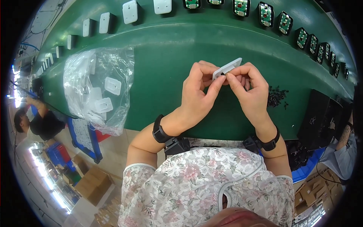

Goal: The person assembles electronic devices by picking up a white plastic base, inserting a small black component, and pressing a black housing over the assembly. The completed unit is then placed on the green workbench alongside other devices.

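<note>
Above the middle of the green bench I hold a white plastic cover (pixel 231 66), tilted, between both hands. The fingers of my left hand (pixel 198 90) are closed around its left end, with the thumb near the lower edge. My right hand (pixel 251 89) pinches at the inner side, its thumb tip touching a small black part (pixel 222 74) by the cover. How that part sits against the cover is partly hidden by my thumbs. Right of my right hand lies a loose pile of small black parts (pixel 278 96).
A clear plastic bag (pixel 126 75) holding several white covers lies on the left. White covers (pixel 130 12) stand along the far left; black housings with green circuit boards (pixel 266 14) line the far right. A black box (pixel 317 117) is at right. Other people (pixel 43 126) are at both sides.
</note>
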Demonstrator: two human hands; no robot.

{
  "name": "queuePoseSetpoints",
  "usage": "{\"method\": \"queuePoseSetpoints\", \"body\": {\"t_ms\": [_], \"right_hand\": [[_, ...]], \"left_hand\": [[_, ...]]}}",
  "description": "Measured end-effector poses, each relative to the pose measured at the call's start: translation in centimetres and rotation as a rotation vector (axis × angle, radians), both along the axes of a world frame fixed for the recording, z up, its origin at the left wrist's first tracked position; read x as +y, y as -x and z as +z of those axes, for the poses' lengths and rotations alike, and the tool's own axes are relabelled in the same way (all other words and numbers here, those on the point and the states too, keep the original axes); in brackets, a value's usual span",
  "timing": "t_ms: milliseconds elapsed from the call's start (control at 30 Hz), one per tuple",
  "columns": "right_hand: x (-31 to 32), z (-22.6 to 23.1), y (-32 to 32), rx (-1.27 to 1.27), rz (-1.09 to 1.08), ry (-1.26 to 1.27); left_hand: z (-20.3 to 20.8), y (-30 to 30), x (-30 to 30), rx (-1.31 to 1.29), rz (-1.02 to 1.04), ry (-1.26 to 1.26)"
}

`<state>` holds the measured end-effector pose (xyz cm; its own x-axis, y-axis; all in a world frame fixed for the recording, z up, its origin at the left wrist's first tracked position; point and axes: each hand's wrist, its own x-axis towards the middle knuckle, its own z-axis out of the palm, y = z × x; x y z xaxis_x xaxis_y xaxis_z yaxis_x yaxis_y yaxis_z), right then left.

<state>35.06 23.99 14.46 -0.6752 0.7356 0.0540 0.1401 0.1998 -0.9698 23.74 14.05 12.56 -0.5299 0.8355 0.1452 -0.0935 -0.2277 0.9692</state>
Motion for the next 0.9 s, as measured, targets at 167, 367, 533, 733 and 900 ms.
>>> {"method": "queuePoseSetpoints", "body": {"t_ms": [167, 367, 533, 733, 900], "right_hand": [[0.0, -0.1, -0.1, -0.016, 0.006, -0.072], [1.9, 1.8, -0.5, -0.045, 0.044, -0.249], [2.2, 1.7, -1.0, -0.121, 0.168, 0.018], [0.9, 3.3, 0.2, -0.222, 0.151, -0.191], [2.4, 3.5, 3.0, -0.125, 0.28, 0.032]], "left_hand": [[-0.1, 0.1, 0.1, 0.041, 0.005, -0.051], [1.1, 0.3, -0.1, -0.278, -0.066, -0.001], [1.1, 0.4, -0.4, -0.165, -0.113, 0.087], [2.4, 1.9, -0.8, -0.241, -0.137, 0.101], [2.5, 5.2, -1.1, -0.33, -0.021, 0.073]]}}
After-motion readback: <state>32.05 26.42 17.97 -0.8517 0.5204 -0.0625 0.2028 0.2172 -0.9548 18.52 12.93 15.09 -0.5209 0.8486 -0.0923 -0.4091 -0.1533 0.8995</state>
